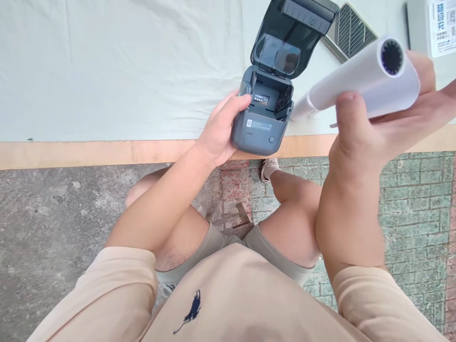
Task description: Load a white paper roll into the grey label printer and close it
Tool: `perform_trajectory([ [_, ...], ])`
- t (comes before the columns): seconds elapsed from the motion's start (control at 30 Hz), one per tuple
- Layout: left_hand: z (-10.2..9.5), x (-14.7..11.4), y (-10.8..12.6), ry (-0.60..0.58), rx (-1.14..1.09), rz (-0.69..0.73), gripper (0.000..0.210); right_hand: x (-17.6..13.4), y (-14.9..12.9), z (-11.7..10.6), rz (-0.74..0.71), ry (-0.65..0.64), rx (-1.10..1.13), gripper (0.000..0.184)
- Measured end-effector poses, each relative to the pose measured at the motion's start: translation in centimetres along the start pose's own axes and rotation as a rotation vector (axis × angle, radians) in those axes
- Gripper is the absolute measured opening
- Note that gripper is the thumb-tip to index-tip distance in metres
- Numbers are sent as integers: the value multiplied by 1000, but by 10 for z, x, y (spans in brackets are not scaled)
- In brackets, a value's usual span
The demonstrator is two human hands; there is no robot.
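My left hand (224,123) grips a dark grey label printer (261,133) by its left side, the thumb at the edge of its bay. The printer's dark lid (295,38) stands raised, and the bay (263,92) shows a small printed sticker and no roll in it. To the right, my right hand (377,118) holds a white paper roll (356,73) with a black core, tilted with one end toward me. Its thumb presses on the roll's near side; the other fingers are partly hidden behind a loose flap of paper.
Behind the roll lies a metal-framed, slatted tray (351,33). A grey box with a printed white label (443,28) is at the far right corner. A pale cloth (124,71) covers the table, whose wooden front edge (89,154) runs above my knees.
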State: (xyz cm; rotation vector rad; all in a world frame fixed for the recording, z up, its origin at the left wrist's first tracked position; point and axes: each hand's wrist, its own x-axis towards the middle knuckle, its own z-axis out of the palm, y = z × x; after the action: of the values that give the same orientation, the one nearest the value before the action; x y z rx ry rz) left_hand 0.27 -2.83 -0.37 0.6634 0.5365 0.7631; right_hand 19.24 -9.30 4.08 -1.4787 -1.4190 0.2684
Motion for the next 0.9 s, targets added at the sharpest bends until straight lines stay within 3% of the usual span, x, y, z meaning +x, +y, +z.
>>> perform_trajectory([
  [0.1,1,-1,0,3,6,18,20,1,-17,20,-234,49,-99,48],
  [0.2,3,-4,1,-4,31,37,16,2,-29,35,-239,-101,-300,25],
  [0.3,6,-7,2,11,68,61,15,4,-32,42,-123,-216,-518,28],
  [0.4,7,-8,1,27,91,57,19,6,-29,42,-65,-255,-469,23],
  [0.53,4,-7,1,0,39,40,16,1,-25,41,-153,-201,-435,15],
  [0.6,3,-6,2,-18,-8,49,16,-5,-24,41,-218,-244,-473,15],
  [0.73,2,-8,3,-31,-34,69,12,-13,-25,40,-395,-347,-395,34],
  [0.8,2,-9,4,-13,1,70,16,-12,-23,37,-396,-242,-282,32],
  [0.9,4,-12,5,5,13,9,34,-8,-18,33,-244,-18,-136,29],
])
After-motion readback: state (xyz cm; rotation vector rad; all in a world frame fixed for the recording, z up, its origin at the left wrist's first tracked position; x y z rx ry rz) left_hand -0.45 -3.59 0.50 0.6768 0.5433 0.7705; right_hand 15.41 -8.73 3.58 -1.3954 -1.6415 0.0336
